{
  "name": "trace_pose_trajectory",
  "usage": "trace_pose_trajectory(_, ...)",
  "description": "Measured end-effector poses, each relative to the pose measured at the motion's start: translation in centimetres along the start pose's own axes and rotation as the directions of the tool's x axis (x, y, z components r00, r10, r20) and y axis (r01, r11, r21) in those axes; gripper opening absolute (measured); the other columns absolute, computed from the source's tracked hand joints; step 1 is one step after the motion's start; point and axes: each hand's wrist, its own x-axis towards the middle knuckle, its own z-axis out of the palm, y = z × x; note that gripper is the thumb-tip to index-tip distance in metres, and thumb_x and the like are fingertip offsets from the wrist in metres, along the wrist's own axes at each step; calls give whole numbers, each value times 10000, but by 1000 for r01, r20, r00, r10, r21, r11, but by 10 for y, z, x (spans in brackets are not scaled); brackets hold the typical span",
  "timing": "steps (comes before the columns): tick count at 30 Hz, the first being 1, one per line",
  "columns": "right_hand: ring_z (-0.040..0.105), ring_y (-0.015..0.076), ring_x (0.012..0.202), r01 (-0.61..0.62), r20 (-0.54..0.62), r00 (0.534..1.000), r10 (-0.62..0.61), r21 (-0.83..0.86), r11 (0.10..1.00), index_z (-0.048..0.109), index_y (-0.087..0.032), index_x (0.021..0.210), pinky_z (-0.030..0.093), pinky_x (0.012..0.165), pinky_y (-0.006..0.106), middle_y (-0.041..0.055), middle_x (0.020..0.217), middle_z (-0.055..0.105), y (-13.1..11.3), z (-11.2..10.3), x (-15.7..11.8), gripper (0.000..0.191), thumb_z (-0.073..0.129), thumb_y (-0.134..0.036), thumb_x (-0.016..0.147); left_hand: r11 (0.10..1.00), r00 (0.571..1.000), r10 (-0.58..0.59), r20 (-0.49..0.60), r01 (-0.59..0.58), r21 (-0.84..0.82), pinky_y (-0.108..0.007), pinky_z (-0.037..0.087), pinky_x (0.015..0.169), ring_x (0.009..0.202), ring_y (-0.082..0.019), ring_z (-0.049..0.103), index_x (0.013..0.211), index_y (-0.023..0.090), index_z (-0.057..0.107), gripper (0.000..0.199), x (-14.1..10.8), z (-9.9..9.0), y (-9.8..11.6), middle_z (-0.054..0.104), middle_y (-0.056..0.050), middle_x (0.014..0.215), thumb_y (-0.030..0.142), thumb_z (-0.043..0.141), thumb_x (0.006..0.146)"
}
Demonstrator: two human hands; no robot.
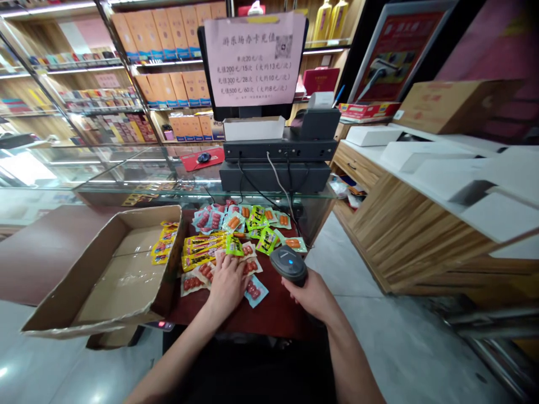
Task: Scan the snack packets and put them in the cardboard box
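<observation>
My right hand point(314, 294) is wrapped round the handle of a dark handheld barcode scanner point(289, 265), which has a blue light on top. My left hand point(229, 280) rests with its fingers outstretched on clear packets of small red sausages point(206, 271). Close by its fingertips lie yellow snack sticks point(204, 247) and a small green snack packet point(234, 244). To the right of that hand is a light-blue sausage packet point(255, 290). More packets of orange sausages point(283, 220) and pink-red sausages point(208, 219) cover the far part of the dark red tabletop point(269, 322).
At left stands a shallow cardboard box point(122, 275) holding several yellow packets point(165, 242). Behind the packets are a glass counter point(147, 163), hanging cables and a monitor with a pink paper sign point(255, 62). A wooden cabinet point(379, 224) stands at right.
</observation>
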Motion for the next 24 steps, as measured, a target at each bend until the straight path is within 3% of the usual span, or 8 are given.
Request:
trace_pose_trajectory(7,706,229,655,32,18,999,-32,-18,999,695,-173,1025,533,613,299,36,629,711,-11,8,0,309,621,-353,784,990,999,-29,-29,25,-138,-451,377,958,1092,-287,504,1011,200,690,235,-10,0,-15,656,-88,971,348,544,901)
trace_pose_trajectory(12,715,244,909,100,11,995,-100,-34,994,670,-199,1051,547,778,315,74,930,761,-21,11,-2,297,634,-297,773,962,984,-156,-90,131,-239,-358,413,808,843,-221,570,767,166,654,346,4,-4,-30,640,-79,791,279,392,964)
trace_pose_trajectory(16,684,253,1026,169,43,985,-167,-33,985,659,-196,1103,531,872,338,94,1098,734,-31,14,-6,348,650,-257,760,776,934,-346,-85,234,-586,-263,416,676,704,-163,567,777,162,654,351,14,-18,-47,651,-46,770,398,452,940)
trace_pose_trajectory(19,676,239,1049,228,103,968,-228,10,974,646,-204,1151,520,907,342,81,1137,723,-43,17,-7,380,649,-258,775,592,897,-443,15,305,-746,-228,397,595,641,-146,559,777,156,680,352,20,-29,-56,658,-21,716,483,572,849)
trace_pose_trajectory(21,685,236,1023,245,137,959,-247,29,969,656,-204,1130,528,880,340,73,1105,733,-49,20,-6,355,644,-255,778,518,887,-454,80,336,-787,-218,385,566,626,-143,558,794,148,694,361,23,-35,-60,660,-18,708,506,649,779)
trace_pose_trajectory(24,717,224,854,215,188,958,-217,31,976,686,-199,994,548,759,320,51,898,764,-56,24,-4,221,621,-249,789,460,902,-408,144,339,-821,-211,386,562,637,-140,560,798,136,694,381,26,-42,-63,666,-23,727,505,720,703)
